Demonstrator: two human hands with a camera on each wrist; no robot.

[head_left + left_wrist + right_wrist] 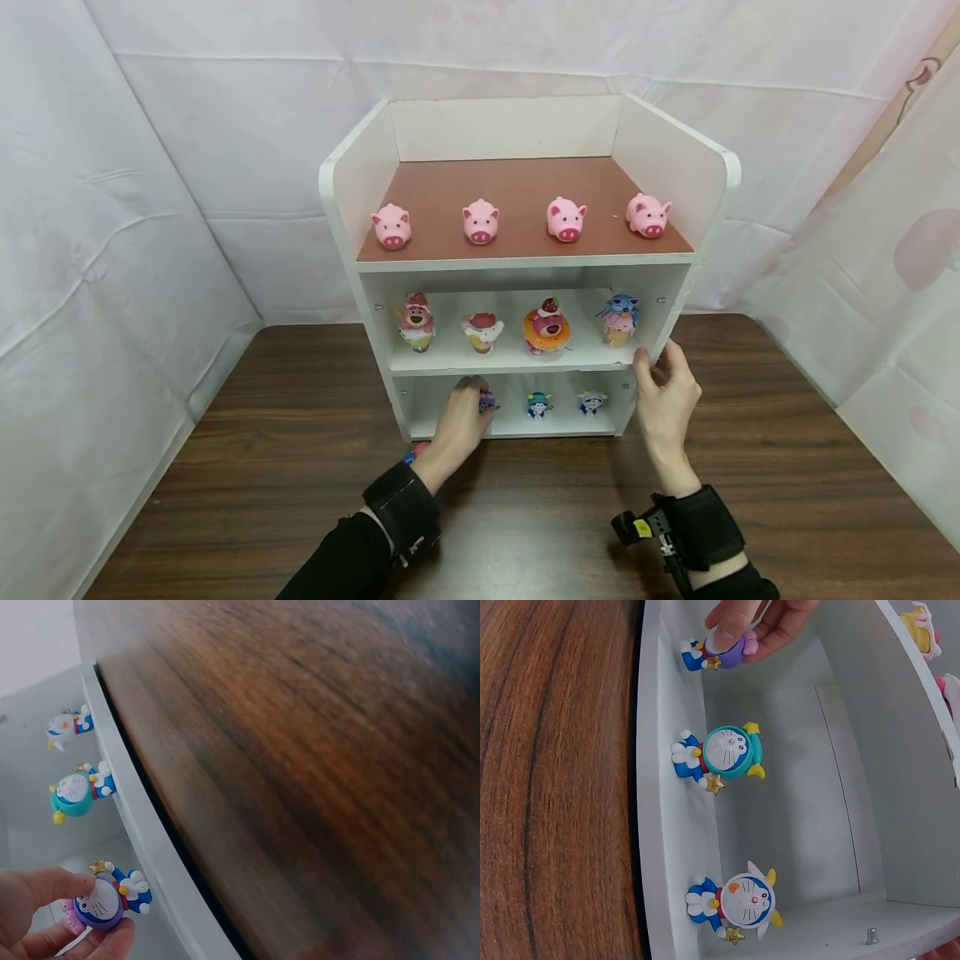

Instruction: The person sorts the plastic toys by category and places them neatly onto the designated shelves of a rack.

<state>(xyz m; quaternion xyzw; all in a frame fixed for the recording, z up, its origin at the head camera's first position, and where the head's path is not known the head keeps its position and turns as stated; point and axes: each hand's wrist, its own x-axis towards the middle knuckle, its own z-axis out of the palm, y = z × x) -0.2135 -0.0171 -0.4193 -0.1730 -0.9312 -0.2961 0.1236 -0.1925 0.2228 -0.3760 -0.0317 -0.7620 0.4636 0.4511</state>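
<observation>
My left hand pinches a small cat figurine with a purple hood between thumb and fingers, on the left part of the bottom shelf. In the right wrist view, its blue feet are close over the shelf board near the front edge. To its right sit a teal-hooded cat figurine and a white-hooded one with yellow horns. My right hand grips the right side panel of the white shelf unit, thumb at the front edge and fingers on the outer side.
Pink toy pigs stand in a row on the brown top board. The middle shelf carries a row of bear and ice-cream figurines. A small pink and blue object lies on the wooden table, partly behind my left wrist. White cloth surrounds the table.
</observation>
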